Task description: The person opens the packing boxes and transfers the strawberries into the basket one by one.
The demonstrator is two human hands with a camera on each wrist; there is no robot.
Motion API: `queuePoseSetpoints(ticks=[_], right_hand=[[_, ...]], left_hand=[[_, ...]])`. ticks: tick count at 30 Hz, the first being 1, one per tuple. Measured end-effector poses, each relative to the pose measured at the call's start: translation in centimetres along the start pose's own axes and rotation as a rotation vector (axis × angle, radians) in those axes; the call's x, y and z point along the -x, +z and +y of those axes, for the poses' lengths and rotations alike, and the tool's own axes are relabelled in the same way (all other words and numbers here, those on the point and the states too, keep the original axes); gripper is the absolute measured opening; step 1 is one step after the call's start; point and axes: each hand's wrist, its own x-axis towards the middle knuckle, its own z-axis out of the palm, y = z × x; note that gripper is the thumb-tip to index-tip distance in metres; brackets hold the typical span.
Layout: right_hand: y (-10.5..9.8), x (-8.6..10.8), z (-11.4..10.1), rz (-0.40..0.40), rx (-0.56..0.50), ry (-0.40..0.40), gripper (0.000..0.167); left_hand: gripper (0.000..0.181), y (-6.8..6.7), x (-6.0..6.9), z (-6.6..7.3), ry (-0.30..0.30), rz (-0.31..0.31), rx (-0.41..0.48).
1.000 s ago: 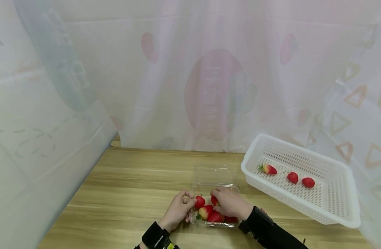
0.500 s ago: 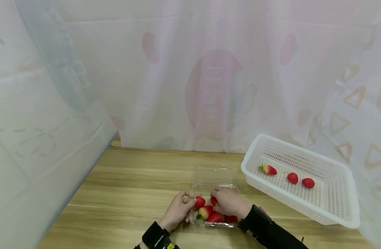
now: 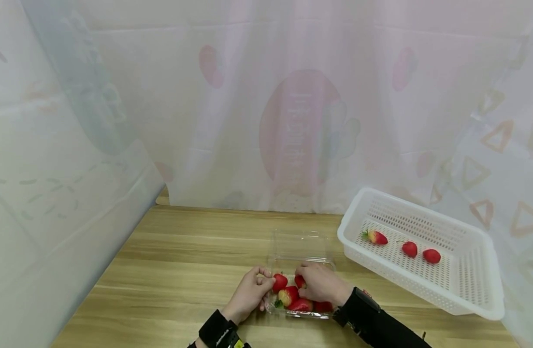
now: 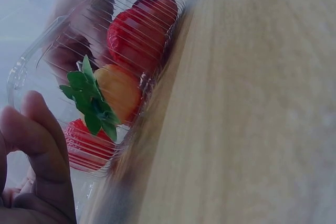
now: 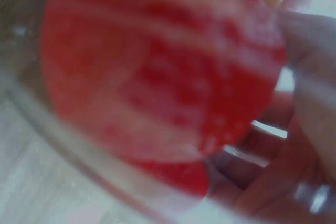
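Left hand: fingers bent at left end of clear box; any grip unclear from here.
Right hand: curled round a strawberry inside the box.
Lid: open, far side.
White basket: rightward, three strawberries.

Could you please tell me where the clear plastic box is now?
In the head view, the clear plastic box sits low, just right of centre, on the wooden table, left of the white basket, beside the left hand.
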Motion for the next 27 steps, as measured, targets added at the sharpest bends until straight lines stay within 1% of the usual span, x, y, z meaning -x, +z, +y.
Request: queuePoseSetpoints(ticks=[10,18,27], right_hand=[[-0.2,0.21,0.2,0.034,0.009,-0.033,0.027],[-0.79,0.43,-0.23,0.026,-0.005,-0.039,0.029],[-0.89,0.89,-0.42,0.065,0.0,-0.068,0.029]], left_hand=[[0.022,0.05,-0.02,0.06,-0.003,0.004,-0.005],[0.023,0.06,0.04,0.19,-0.006,0.0,-0.003],[0.023,0.08,0.08,0.3,-0.005,-0.007,-0.002]])
